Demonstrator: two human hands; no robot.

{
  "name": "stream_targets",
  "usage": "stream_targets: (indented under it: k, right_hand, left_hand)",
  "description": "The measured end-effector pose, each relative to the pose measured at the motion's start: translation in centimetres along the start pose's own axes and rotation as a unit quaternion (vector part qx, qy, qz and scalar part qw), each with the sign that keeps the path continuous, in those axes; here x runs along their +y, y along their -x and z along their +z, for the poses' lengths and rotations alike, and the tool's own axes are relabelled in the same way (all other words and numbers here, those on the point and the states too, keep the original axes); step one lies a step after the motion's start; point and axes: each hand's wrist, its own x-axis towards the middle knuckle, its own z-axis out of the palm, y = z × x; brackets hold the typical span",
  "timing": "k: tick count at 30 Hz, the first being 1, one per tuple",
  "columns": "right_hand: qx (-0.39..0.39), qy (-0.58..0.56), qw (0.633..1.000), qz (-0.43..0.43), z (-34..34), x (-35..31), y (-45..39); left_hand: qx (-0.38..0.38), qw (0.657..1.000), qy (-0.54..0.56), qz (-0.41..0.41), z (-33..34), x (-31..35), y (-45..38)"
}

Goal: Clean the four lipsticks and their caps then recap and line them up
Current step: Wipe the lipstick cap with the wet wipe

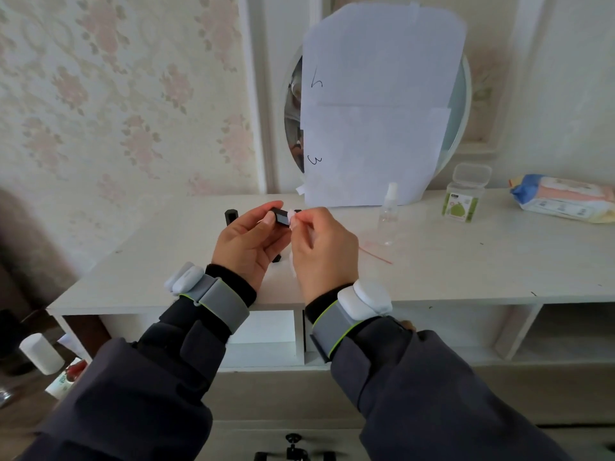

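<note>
Left hand (pixel 248 242) pinches a black lipstick piece (pixel 281 217) between thumb and fingers, held above the white table (pixel 466 261); cap or tube cannot be told. Right hand (pixel 324 247) pinches a small white wipe (pixel 293 217) against the open end of that piece.

A second black lipstick (pixel 231 217) stands upright on the table just behind the left hand. Another black piece (pixel 277 258) shows between the hands, mostly hidden.

Containers: clear spray bottle (pixel 388 214), contents not discernible, stands right of the hands. Small clear box (pixel 465 194) with lid flipped open and green label, contents unclear. Pack of wipes (pixel 565 199) lies at far right.
</note>
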Motion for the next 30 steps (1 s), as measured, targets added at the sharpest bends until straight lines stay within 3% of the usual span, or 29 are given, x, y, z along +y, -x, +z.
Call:
stream_targets:
  k: [3, 8, 13, 19, 30]
  right_hand:
    - [0.013, -0.002, 1.000, 0.003, 0.3, -0.4, -0.2]
    - [-0.067, 0.041, 0.997, -0.010, 1.1, -0.2, 0.3]
    - [-0.040, 0.048, 0.996, -0.062, 0.8, 0.2, 0.4]
    - [-0.096, 0.056, 0.991, -0.070, 0.0, -0.4, 0.2]
    - [-0.035, 0.043, 0.998, -0.040, 0.5, 1.3, 0.2]
  left_hand:
    - [0.000, 1.000, 0.018, -0.001, 0.0, 0.1, 0.0]
    - [0.030, 0.999, 0.035, -0.008, -0.2, 0.2, -0.2]
    - [0.040, 0.999, 0.035, -0.008, 0.1, 0.2, -0.1]
    - [0.060, 0.998, 0.022, -0.010, -0.1, 0.1, -0.2]
    - [0.027, 0.999, 0.009, -0.016, -0.1, 0.1, -0.1]
